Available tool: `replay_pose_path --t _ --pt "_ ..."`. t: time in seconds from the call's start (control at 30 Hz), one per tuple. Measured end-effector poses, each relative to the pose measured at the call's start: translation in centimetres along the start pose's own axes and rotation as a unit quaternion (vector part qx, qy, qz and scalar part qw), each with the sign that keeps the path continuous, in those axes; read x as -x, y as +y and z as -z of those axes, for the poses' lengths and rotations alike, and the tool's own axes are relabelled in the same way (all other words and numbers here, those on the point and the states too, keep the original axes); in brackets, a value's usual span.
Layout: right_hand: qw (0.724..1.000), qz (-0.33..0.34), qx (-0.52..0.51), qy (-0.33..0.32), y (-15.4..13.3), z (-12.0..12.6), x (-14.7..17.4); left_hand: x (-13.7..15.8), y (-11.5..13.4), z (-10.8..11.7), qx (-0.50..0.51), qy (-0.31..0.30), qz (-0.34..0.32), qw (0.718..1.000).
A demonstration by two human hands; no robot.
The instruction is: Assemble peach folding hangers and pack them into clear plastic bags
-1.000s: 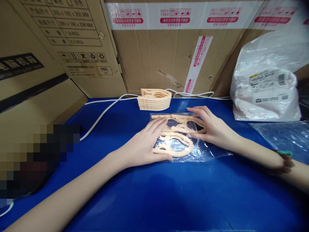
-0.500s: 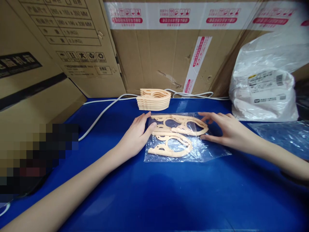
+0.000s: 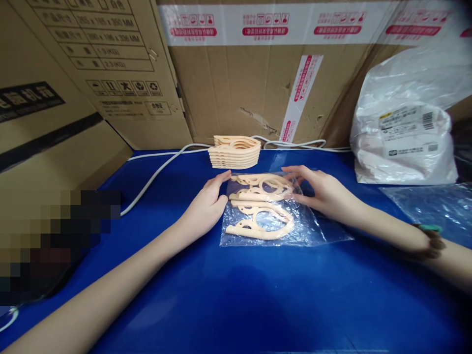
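A clear plastic bag [image 3: 313, 233] lies flat on the blue table with cream folding hangers in it. The nearer folding hanger [image 3: 271, 235] is folded, its curved end to the right. Above it lies another folding hanger [image 3: 275, 195], partly overlapping a similar piece behind. My right hand [image 3: 319, 189] curls its thumb and fingers round that hanger's right end; some fingertips are hidden. My left hand [image 3: 208, 204] rests at the bag's left edge, forefinger stretched out and thumb apart from it, beside the hangers' left ends.
Behind the bag stands a neat stack of cream folding hangers [image 3: 234, 155]. A white cable [image 3: 155, 182] runs along the back. Cardboard boxes [image 3: 228, 88] wall the back and left. At right are a white parcel bag [image 3: 401, 142] and clear plastic film [image 3: 431, 206].
My right hand has moved left, and the upper hanger has slid left with it, now lined up over the nearer one. My left thumb has drawn back from the bag's top.
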State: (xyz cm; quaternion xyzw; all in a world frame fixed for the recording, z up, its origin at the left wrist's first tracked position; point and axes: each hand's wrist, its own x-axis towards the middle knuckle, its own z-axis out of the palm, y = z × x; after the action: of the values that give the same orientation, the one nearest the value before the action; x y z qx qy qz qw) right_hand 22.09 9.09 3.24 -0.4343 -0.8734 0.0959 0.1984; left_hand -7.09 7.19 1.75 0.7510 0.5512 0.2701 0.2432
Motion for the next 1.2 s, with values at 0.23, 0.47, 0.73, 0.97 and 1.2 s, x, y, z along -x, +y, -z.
replay_pose_path --t 0.23,0.47,0.73,0.97,1.2 --pt "1.000 -0.019 -0.008 0.010 -0.9 -0.6 -0.6 -0.4 -0.2 0.4 0.049 -0.005 -0.001 0.999" --pt "0.999 -0.015 -0.003 0.030 -1.1 -1.1 -0.6 -0.5 -0.7 0.2 0.060 0.010 0.002 0.998" --pt "0.999 -0.007 -0.002 0.040 -0.6 -1.2 -0.4 -2.0 -1.1 0.6 -0.105 0.041 -0.091 0.989" --pt "0.999 -0.003 -0.021 0.038 -0.7 -1.3 -0.4 -3.0 -1.3 0.7 -0.156 0.026 -0.122 0.980" --pt "0.999 -0.007 -0.032 0.039 -0.6 -1.6 -0.3 -2.7 -1.2 0.6 -0.161 0.030 -0.113 0.980"
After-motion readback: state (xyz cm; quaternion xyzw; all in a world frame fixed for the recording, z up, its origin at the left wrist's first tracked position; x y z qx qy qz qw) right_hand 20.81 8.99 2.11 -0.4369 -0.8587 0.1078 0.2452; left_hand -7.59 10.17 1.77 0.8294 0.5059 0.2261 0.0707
